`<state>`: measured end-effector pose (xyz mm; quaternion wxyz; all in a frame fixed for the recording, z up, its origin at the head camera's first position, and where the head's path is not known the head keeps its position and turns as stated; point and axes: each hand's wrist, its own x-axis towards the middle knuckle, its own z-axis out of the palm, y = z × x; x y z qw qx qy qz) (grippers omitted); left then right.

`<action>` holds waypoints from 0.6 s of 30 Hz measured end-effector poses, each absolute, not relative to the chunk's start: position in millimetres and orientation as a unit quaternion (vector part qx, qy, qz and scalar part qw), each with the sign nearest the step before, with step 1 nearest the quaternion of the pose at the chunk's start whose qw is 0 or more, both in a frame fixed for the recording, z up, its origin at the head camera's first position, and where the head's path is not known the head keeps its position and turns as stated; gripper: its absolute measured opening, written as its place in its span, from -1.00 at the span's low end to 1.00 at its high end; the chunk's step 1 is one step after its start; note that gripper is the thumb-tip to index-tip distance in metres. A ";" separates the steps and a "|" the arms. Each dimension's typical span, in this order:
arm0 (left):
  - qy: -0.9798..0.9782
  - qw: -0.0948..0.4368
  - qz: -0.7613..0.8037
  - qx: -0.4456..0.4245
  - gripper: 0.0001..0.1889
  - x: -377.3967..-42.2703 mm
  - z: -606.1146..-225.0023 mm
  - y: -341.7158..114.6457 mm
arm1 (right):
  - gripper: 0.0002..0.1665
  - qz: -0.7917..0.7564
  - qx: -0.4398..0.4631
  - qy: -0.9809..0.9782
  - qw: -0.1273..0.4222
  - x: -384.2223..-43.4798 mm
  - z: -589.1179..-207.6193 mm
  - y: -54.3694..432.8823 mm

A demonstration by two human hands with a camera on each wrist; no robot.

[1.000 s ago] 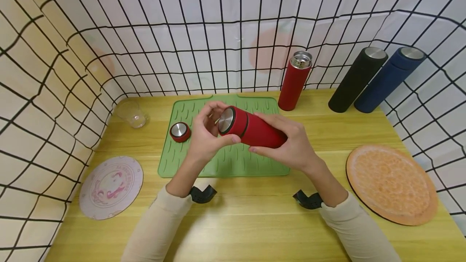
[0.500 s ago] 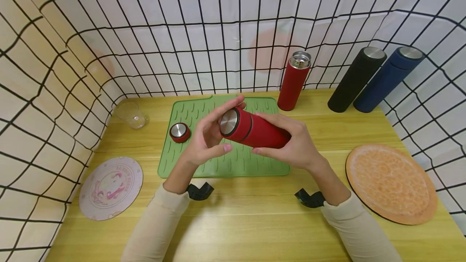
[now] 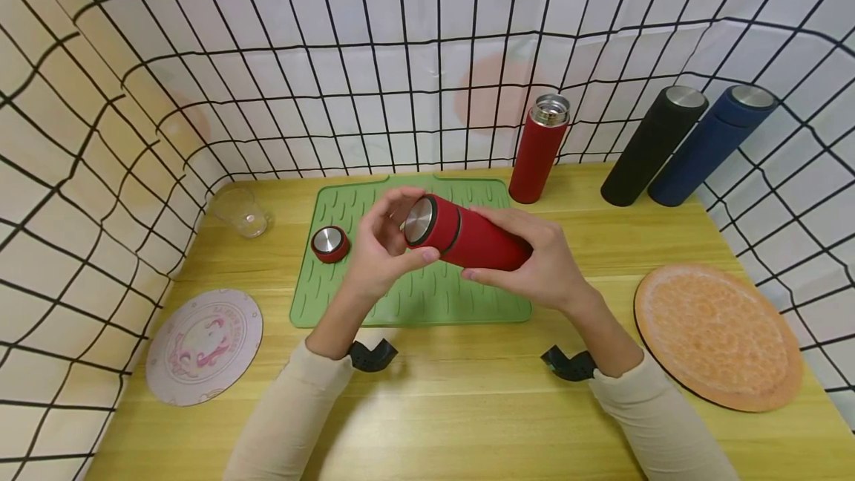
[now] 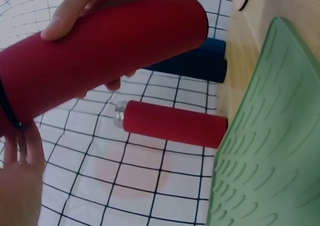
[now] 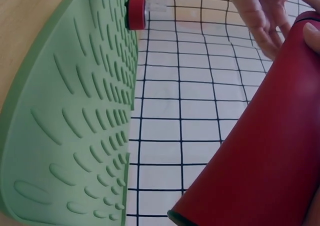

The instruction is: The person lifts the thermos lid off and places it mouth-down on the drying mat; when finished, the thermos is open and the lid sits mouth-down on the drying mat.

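Note:
A red thermos (image 3: pixel 484 240) is held tilted above the green mat, its steel-topped lid (image 3: pixel 437 227) facing left. My right hand (image 3: pixel 534 258) grips the body near its lower end. My left hand (image 3: pixel 384 243) is at the lid, thumb on the near side and fingers round the far side. In the left wrist view, the left fingers (image 4: pixel 30 146) touch the thermos near the dark ring between lid and body. A second red lid (image 3: pixel 330 243) with a steel top lies on the mat's left side. Behind, a lidless red thermos (image 3: pixel 539 151) stands upright.
The green ribbed mat (image 3: pixel 427 306) lies mid-table. Black (image 3: pixel 651 151) and blue (image 3: pixel 711 147) thermoses stand at the back right. A clear glass (image 3: pixel 250 220) is at back left. Round mats, pink-white (image 3: pixel 203 347) and orange (image 3: pixel 718 336), flank the work area. A grid-patterned cloth (image 3: pixel 414 58) hangs behind.
My left hand has come off the lid with its fingers spread, then closed round it again. The right hand keeps its grip, and the thermos has hardly moved.

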<state>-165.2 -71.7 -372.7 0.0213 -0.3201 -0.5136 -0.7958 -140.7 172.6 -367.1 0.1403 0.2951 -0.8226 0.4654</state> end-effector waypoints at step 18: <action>-0.484 0.014 -0.725 -0.489 -0.21 -169.2 -366.8 -81.4 | -0.05 0.486 0.304 -0.812 0.112 -139.8 -366.2 175.5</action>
